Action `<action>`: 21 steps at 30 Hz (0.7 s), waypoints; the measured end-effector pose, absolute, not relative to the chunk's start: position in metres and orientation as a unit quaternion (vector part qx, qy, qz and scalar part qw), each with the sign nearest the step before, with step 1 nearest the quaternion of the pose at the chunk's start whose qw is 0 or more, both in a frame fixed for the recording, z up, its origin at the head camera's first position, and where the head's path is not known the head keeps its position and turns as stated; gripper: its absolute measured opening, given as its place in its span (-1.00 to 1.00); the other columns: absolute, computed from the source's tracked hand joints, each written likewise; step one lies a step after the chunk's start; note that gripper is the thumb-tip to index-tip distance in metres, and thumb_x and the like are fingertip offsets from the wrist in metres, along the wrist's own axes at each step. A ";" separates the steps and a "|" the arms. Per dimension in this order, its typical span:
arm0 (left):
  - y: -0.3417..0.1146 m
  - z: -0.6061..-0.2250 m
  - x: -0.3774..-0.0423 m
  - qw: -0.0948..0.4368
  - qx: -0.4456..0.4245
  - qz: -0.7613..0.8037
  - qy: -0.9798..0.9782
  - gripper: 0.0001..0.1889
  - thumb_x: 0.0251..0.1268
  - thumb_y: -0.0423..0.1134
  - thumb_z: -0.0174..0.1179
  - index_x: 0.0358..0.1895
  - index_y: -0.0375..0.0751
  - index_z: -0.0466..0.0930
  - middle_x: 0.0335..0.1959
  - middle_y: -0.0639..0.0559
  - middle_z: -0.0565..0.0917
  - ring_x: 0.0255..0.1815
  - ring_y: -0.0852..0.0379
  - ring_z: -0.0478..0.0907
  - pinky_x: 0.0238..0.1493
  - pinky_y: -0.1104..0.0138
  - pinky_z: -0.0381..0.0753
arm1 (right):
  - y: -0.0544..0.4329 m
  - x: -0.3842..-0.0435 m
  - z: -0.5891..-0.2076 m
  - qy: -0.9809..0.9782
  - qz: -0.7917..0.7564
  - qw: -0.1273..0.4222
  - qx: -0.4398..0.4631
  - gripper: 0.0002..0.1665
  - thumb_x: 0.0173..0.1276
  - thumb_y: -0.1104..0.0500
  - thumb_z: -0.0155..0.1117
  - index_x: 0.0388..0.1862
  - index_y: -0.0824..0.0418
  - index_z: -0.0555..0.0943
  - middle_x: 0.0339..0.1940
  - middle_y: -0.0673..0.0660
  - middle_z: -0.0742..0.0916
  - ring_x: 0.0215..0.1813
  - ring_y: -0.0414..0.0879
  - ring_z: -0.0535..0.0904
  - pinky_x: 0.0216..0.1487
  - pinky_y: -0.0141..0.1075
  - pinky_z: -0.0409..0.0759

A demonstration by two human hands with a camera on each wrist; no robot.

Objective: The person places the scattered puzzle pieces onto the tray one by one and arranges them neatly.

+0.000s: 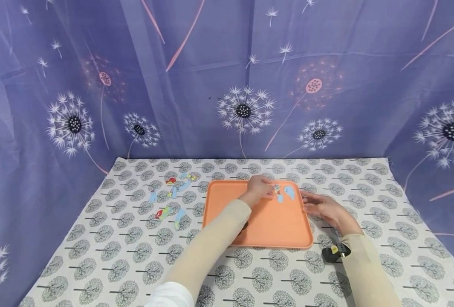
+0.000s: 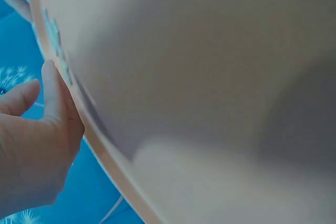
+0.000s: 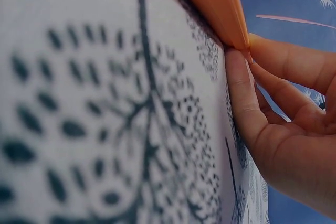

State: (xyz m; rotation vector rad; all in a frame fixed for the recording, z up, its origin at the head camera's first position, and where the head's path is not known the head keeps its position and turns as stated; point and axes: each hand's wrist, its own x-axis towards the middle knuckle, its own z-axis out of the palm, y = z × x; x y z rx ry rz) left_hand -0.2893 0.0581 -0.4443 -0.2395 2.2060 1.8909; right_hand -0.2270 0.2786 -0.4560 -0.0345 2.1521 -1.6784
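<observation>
Orange tray [image 1: 273,228], lower centre of the frame
The right hand [image 1: 328,211] pinches its right edge; the left hand [image 1: 259,187], thumb and fingers apart, is over it; contact with the blue pieces [image 1: 289,192], right of centre, is unclear.

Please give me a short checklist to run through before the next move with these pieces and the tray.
1. Tray flat on the tablecloth: ok.
2. Right grip touching the tray's right rim: ok.
3. Left grip beside the pieces on the tray: ok.
4. Left grip closed on a piece: not ok; thumb and forefinger stand apart.
5. All pieces on the tray: not ok; several loose pieces lie left of it.
</observation>
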 end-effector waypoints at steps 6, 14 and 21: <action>0.034 -0.436 -0.290 0.124 -0.045 0.656 0.744 -0.76 0.13 -0.58 0.22 -0.10 -0.44 0.62 -0.32 -0.23 0.70 -0.24 -0.17 0.70 -0.28 0.29 0.76 | 0.280 -0.227 -0.457 0.772 -0.602 0.205 -0.021 -0.10 0.27 0.36 0.25 0.51 0.32 0.04 0.35 0.48 0.34 0.14 -0.03 0.54 0.25 -0.20 0.53; -0.009 -0.425 -0.296 0.125 -0.015 0.694 0.708 -0.67 0.17 -0.58 0.19 0.04 -0.54 0.54 -0.13 -0.40 0.64 -0.11 -0.26 0.65 -0.09 0.18 0.73 | 0.280 -0.228 -0.457 0.775 -0.593 0.213 -0.032 -0.10 0.31 0.31 0.25 0.53 0.28 0.03 0.34 0.45 0.37 0.18 0.01 0.51 0.34 -0.09 0.44; -0.048 -0.418 -0.295 0.098 -0.035 0.712 0.694 -0.69 0.18 -0.60 0.18 0.02 -0.50 0.55 -0.06 -0.40 0.61 -0.22 -0.08 0.67 0.06 0.14 0.67 | 0.280 -0.227 -0.457 0.774 -0.595 0.213 -0.035 -0.11 0.31 0.31 0.24 0.53 0.27 0.03 0.32 0.43 0.40 0.19 0.02 0.50 0.37 -0.04 0.39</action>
